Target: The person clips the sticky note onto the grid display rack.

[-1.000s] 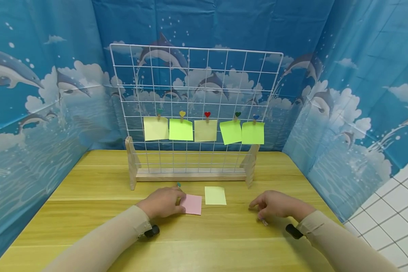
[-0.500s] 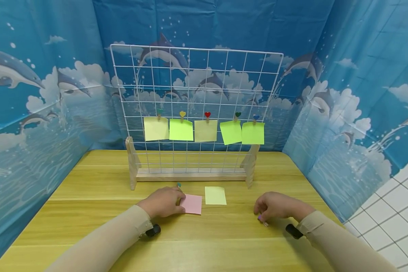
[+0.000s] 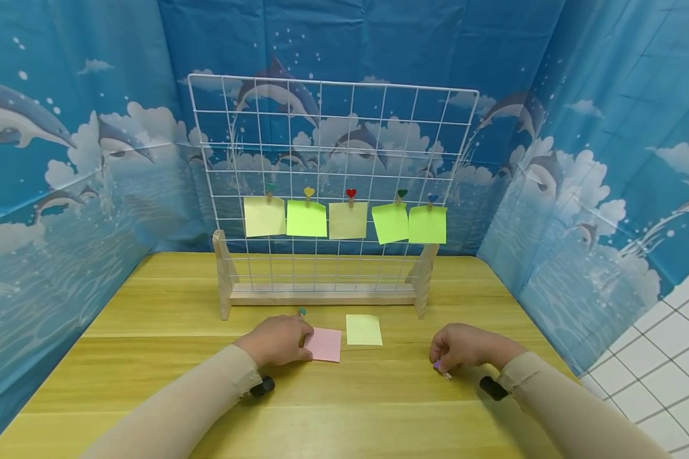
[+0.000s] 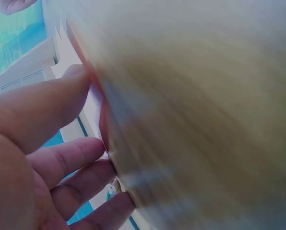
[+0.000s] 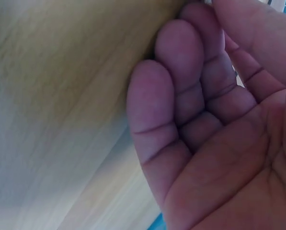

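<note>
My left hand (image 3: 278, 341) holds the left side of a pink sticky note (image 3: 326, 345) lying on the table. In the left wrist view its thumb and forefinger meet the note's edge (image 4: 103, 125), which bows slightly between them. At the right, low over the tabletop, my right hand (image 3: 465, 346) pinches a small wooden clothespin with a purple decoration (image 3: 437, 365). Curled fingers (image 5: 152, 100) fill the right wrist view, where the clothespin is hidden. A pale yellow sticky note (image 3: 364, 329) lies flat just right of the pink one.
A white wire grid (image 3: 350, 153) on a wooden stand (image 3: 321, 298) stands behind the notes. Several yellow and green notes (image 3: 427, 224) hang on it from heart-topped clothespins (image 3: 351, 194). A teal-topped piece (image 3: 302, 312) shows beyond the left hand.
The right hand's fingers have drawn in around the purple clothespin, which now shows at the fingertips. Left hand and notes have stayed in place.
</note>
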A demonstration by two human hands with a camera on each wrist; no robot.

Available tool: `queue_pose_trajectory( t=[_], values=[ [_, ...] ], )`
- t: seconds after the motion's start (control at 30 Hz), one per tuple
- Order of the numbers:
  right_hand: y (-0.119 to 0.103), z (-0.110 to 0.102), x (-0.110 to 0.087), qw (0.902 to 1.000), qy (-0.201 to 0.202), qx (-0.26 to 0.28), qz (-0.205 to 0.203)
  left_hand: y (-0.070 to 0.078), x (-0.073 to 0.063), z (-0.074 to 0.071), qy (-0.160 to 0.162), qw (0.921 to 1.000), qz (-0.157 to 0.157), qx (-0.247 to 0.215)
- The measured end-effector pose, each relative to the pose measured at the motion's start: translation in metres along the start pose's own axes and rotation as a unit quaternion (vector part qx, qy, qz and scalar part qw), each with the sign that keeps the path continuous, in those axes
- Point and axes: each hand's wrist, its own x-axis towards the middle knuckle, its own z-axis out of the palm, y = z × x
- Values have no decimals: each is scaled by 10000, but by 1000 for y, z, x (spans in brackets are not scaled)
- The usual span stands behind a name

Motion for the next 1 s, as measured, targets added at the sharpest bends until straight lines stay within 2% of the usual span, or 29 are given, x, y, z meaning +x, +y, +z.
queue_pose_trajectory(
  t=[0.13, 0.47, 0.7, 1.0],
  values=[
    [0, 0, 2, 9999, -66, 128, 50, -2, 2, 1, 24, 10000, 23, 58],
    [-7, -1, 3, 9992, -155, -22, 355, -1, 5, 0, 47, 9999, -100, 14],
    [-6, 0, 3, 9993, -186, -6, 324, 2, 5, -2, 42, 9999, -133, 23],
    [-6, 1, 2, 9989, -238, 104, 378, 2, 6, 1, 70, 9998, -172, 81]
  ],
)
